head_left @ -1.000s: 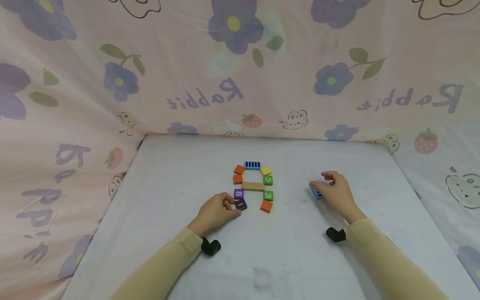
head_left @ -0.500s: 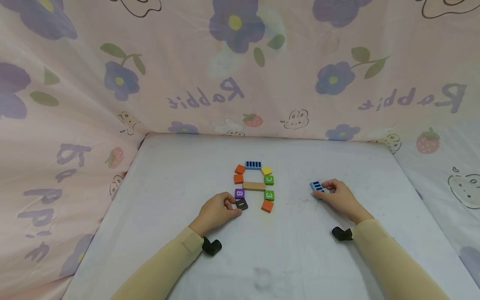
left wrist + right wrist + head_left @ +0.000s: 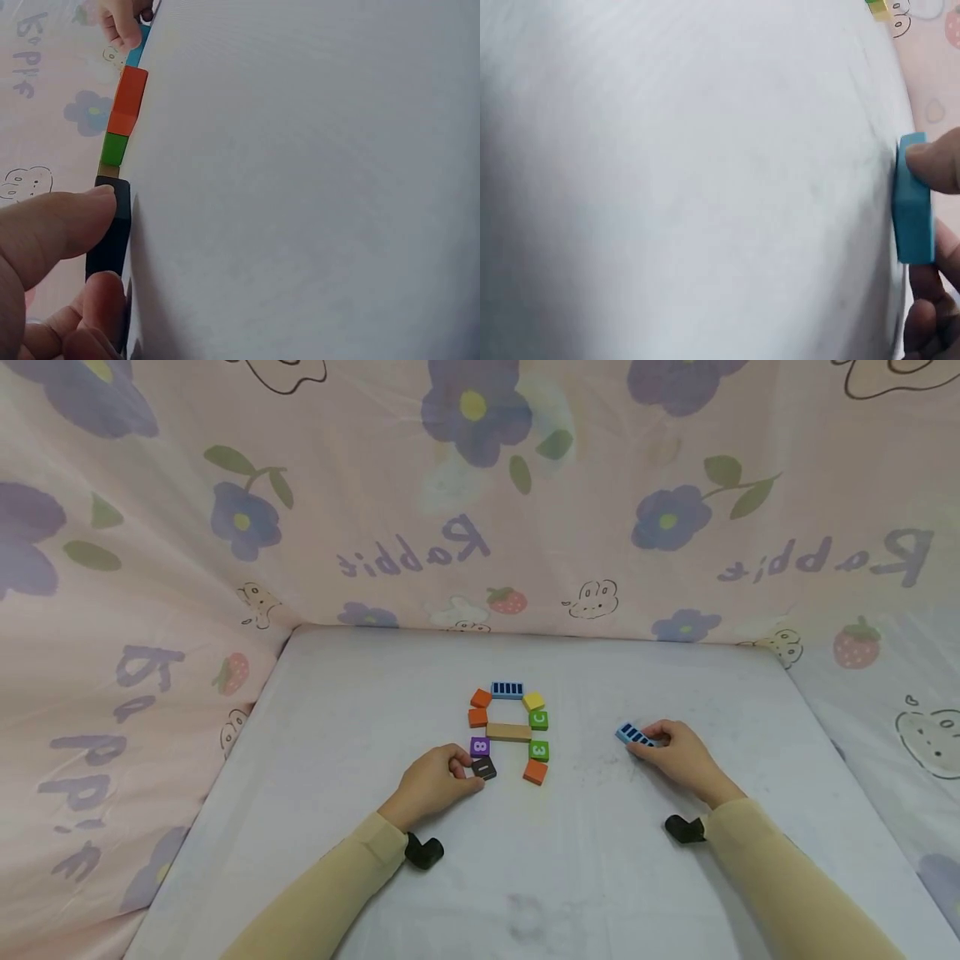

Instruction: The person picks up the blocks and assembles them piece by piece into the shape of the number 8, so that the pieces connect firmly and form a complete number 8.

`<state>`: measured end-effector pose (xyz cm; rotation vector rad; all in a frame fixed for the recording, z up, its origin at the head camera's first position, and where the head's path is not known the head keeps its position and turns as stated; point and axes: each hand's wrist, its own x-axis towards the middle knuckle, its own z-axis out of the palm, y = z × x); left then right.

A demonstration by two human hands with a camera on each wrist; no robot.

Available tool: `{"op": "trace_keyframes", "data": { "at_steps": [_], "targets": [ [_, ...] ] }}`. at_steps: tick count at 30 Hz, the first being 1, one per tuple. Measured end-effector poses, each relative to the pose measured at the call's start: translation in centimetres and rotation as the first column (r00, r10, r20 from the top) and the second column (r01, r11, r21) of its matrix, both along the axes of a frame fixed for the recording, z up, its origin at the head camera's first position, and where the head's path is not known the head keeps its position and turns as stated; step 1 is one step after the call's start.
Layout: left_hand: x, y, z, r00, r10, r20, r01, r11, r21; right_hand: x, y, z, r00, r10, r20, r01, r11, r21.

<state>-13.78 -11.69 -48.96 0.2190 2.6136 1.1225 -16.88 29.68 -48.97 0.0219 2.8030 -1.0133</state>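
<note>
My left hand (image 3: pixel 431 787) pinches a small black tile (image 3: pixel 483 767) marked with a white sign, at the lower left of a block figure. In the left wrist view its thumb (image 3: pixel 86 217) lies on one end of the tile, a fingertip at the other. Off to the right, my right hand (image 3: pixel 686 760) holds a light-blue block (image 3: pixel 632 733) with dark bars between thumb and fingers, low over the table. The right wrist view shows that block's plain blue side (image 3: pixel 913 225). Just above the black tile lies a purple tile (image 3: pixel 480 747) with an 8.
The figure on the white table (image 3: pixel 360 710) also has a barred blue block (image 3: pixel 507 690) on top, a wooden bar (image 3: pixel 509 732) across, a yellow tile (image 3: pixel 533 701), two green tiles and several orange tiles. A patterned curtain (image 3: pixel 525 543) hangs behind.
My right hand has closed around the barred blue block, which is turned and now shows more of its length beyond the fingers. The left hand stays at the black tile.
</note>
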Motion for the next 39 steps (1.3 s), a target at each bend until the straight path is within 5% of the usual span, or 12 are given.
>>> {"op": "trace_keyframes", "data": {
  "at_steps": [8, 17, 26, 39],
  "targets": [
    [0.0, 0.0, -0.1, 1.0, 0.003, 0.002, -0.003, 1.0, 0.013, -0.2, -4.1, 1.9, 0.985, 0.153, -0.078, -0.158, 0.986, -0.057],
    [0.0, 0.0, -0.3, 1.0, -0.006, -0.009, 0.006, 1.0, 0.019, 1.7, -11.0, 2.8, 0.922, 0.356, -0.153, -0.367, 0.929, -0.045],
    [0.0, -0.1, -0.4, 1.0, -0.01, -0.009, 0.01, 0.999, 0.049, 2.5, -15.4, 1.5, 0.831, 0.505, -0.234, -0.513, 0.858, 0.026],
    [-0.1, -0.3, -0.5, 1.0, -0.009, -0.011, 0.01, 0.999, 0.047, 2.4, -16.5, 0.4, 0.826, 0.518, -0.222, -0.519, 0.853, 0.059]
  ]
}}
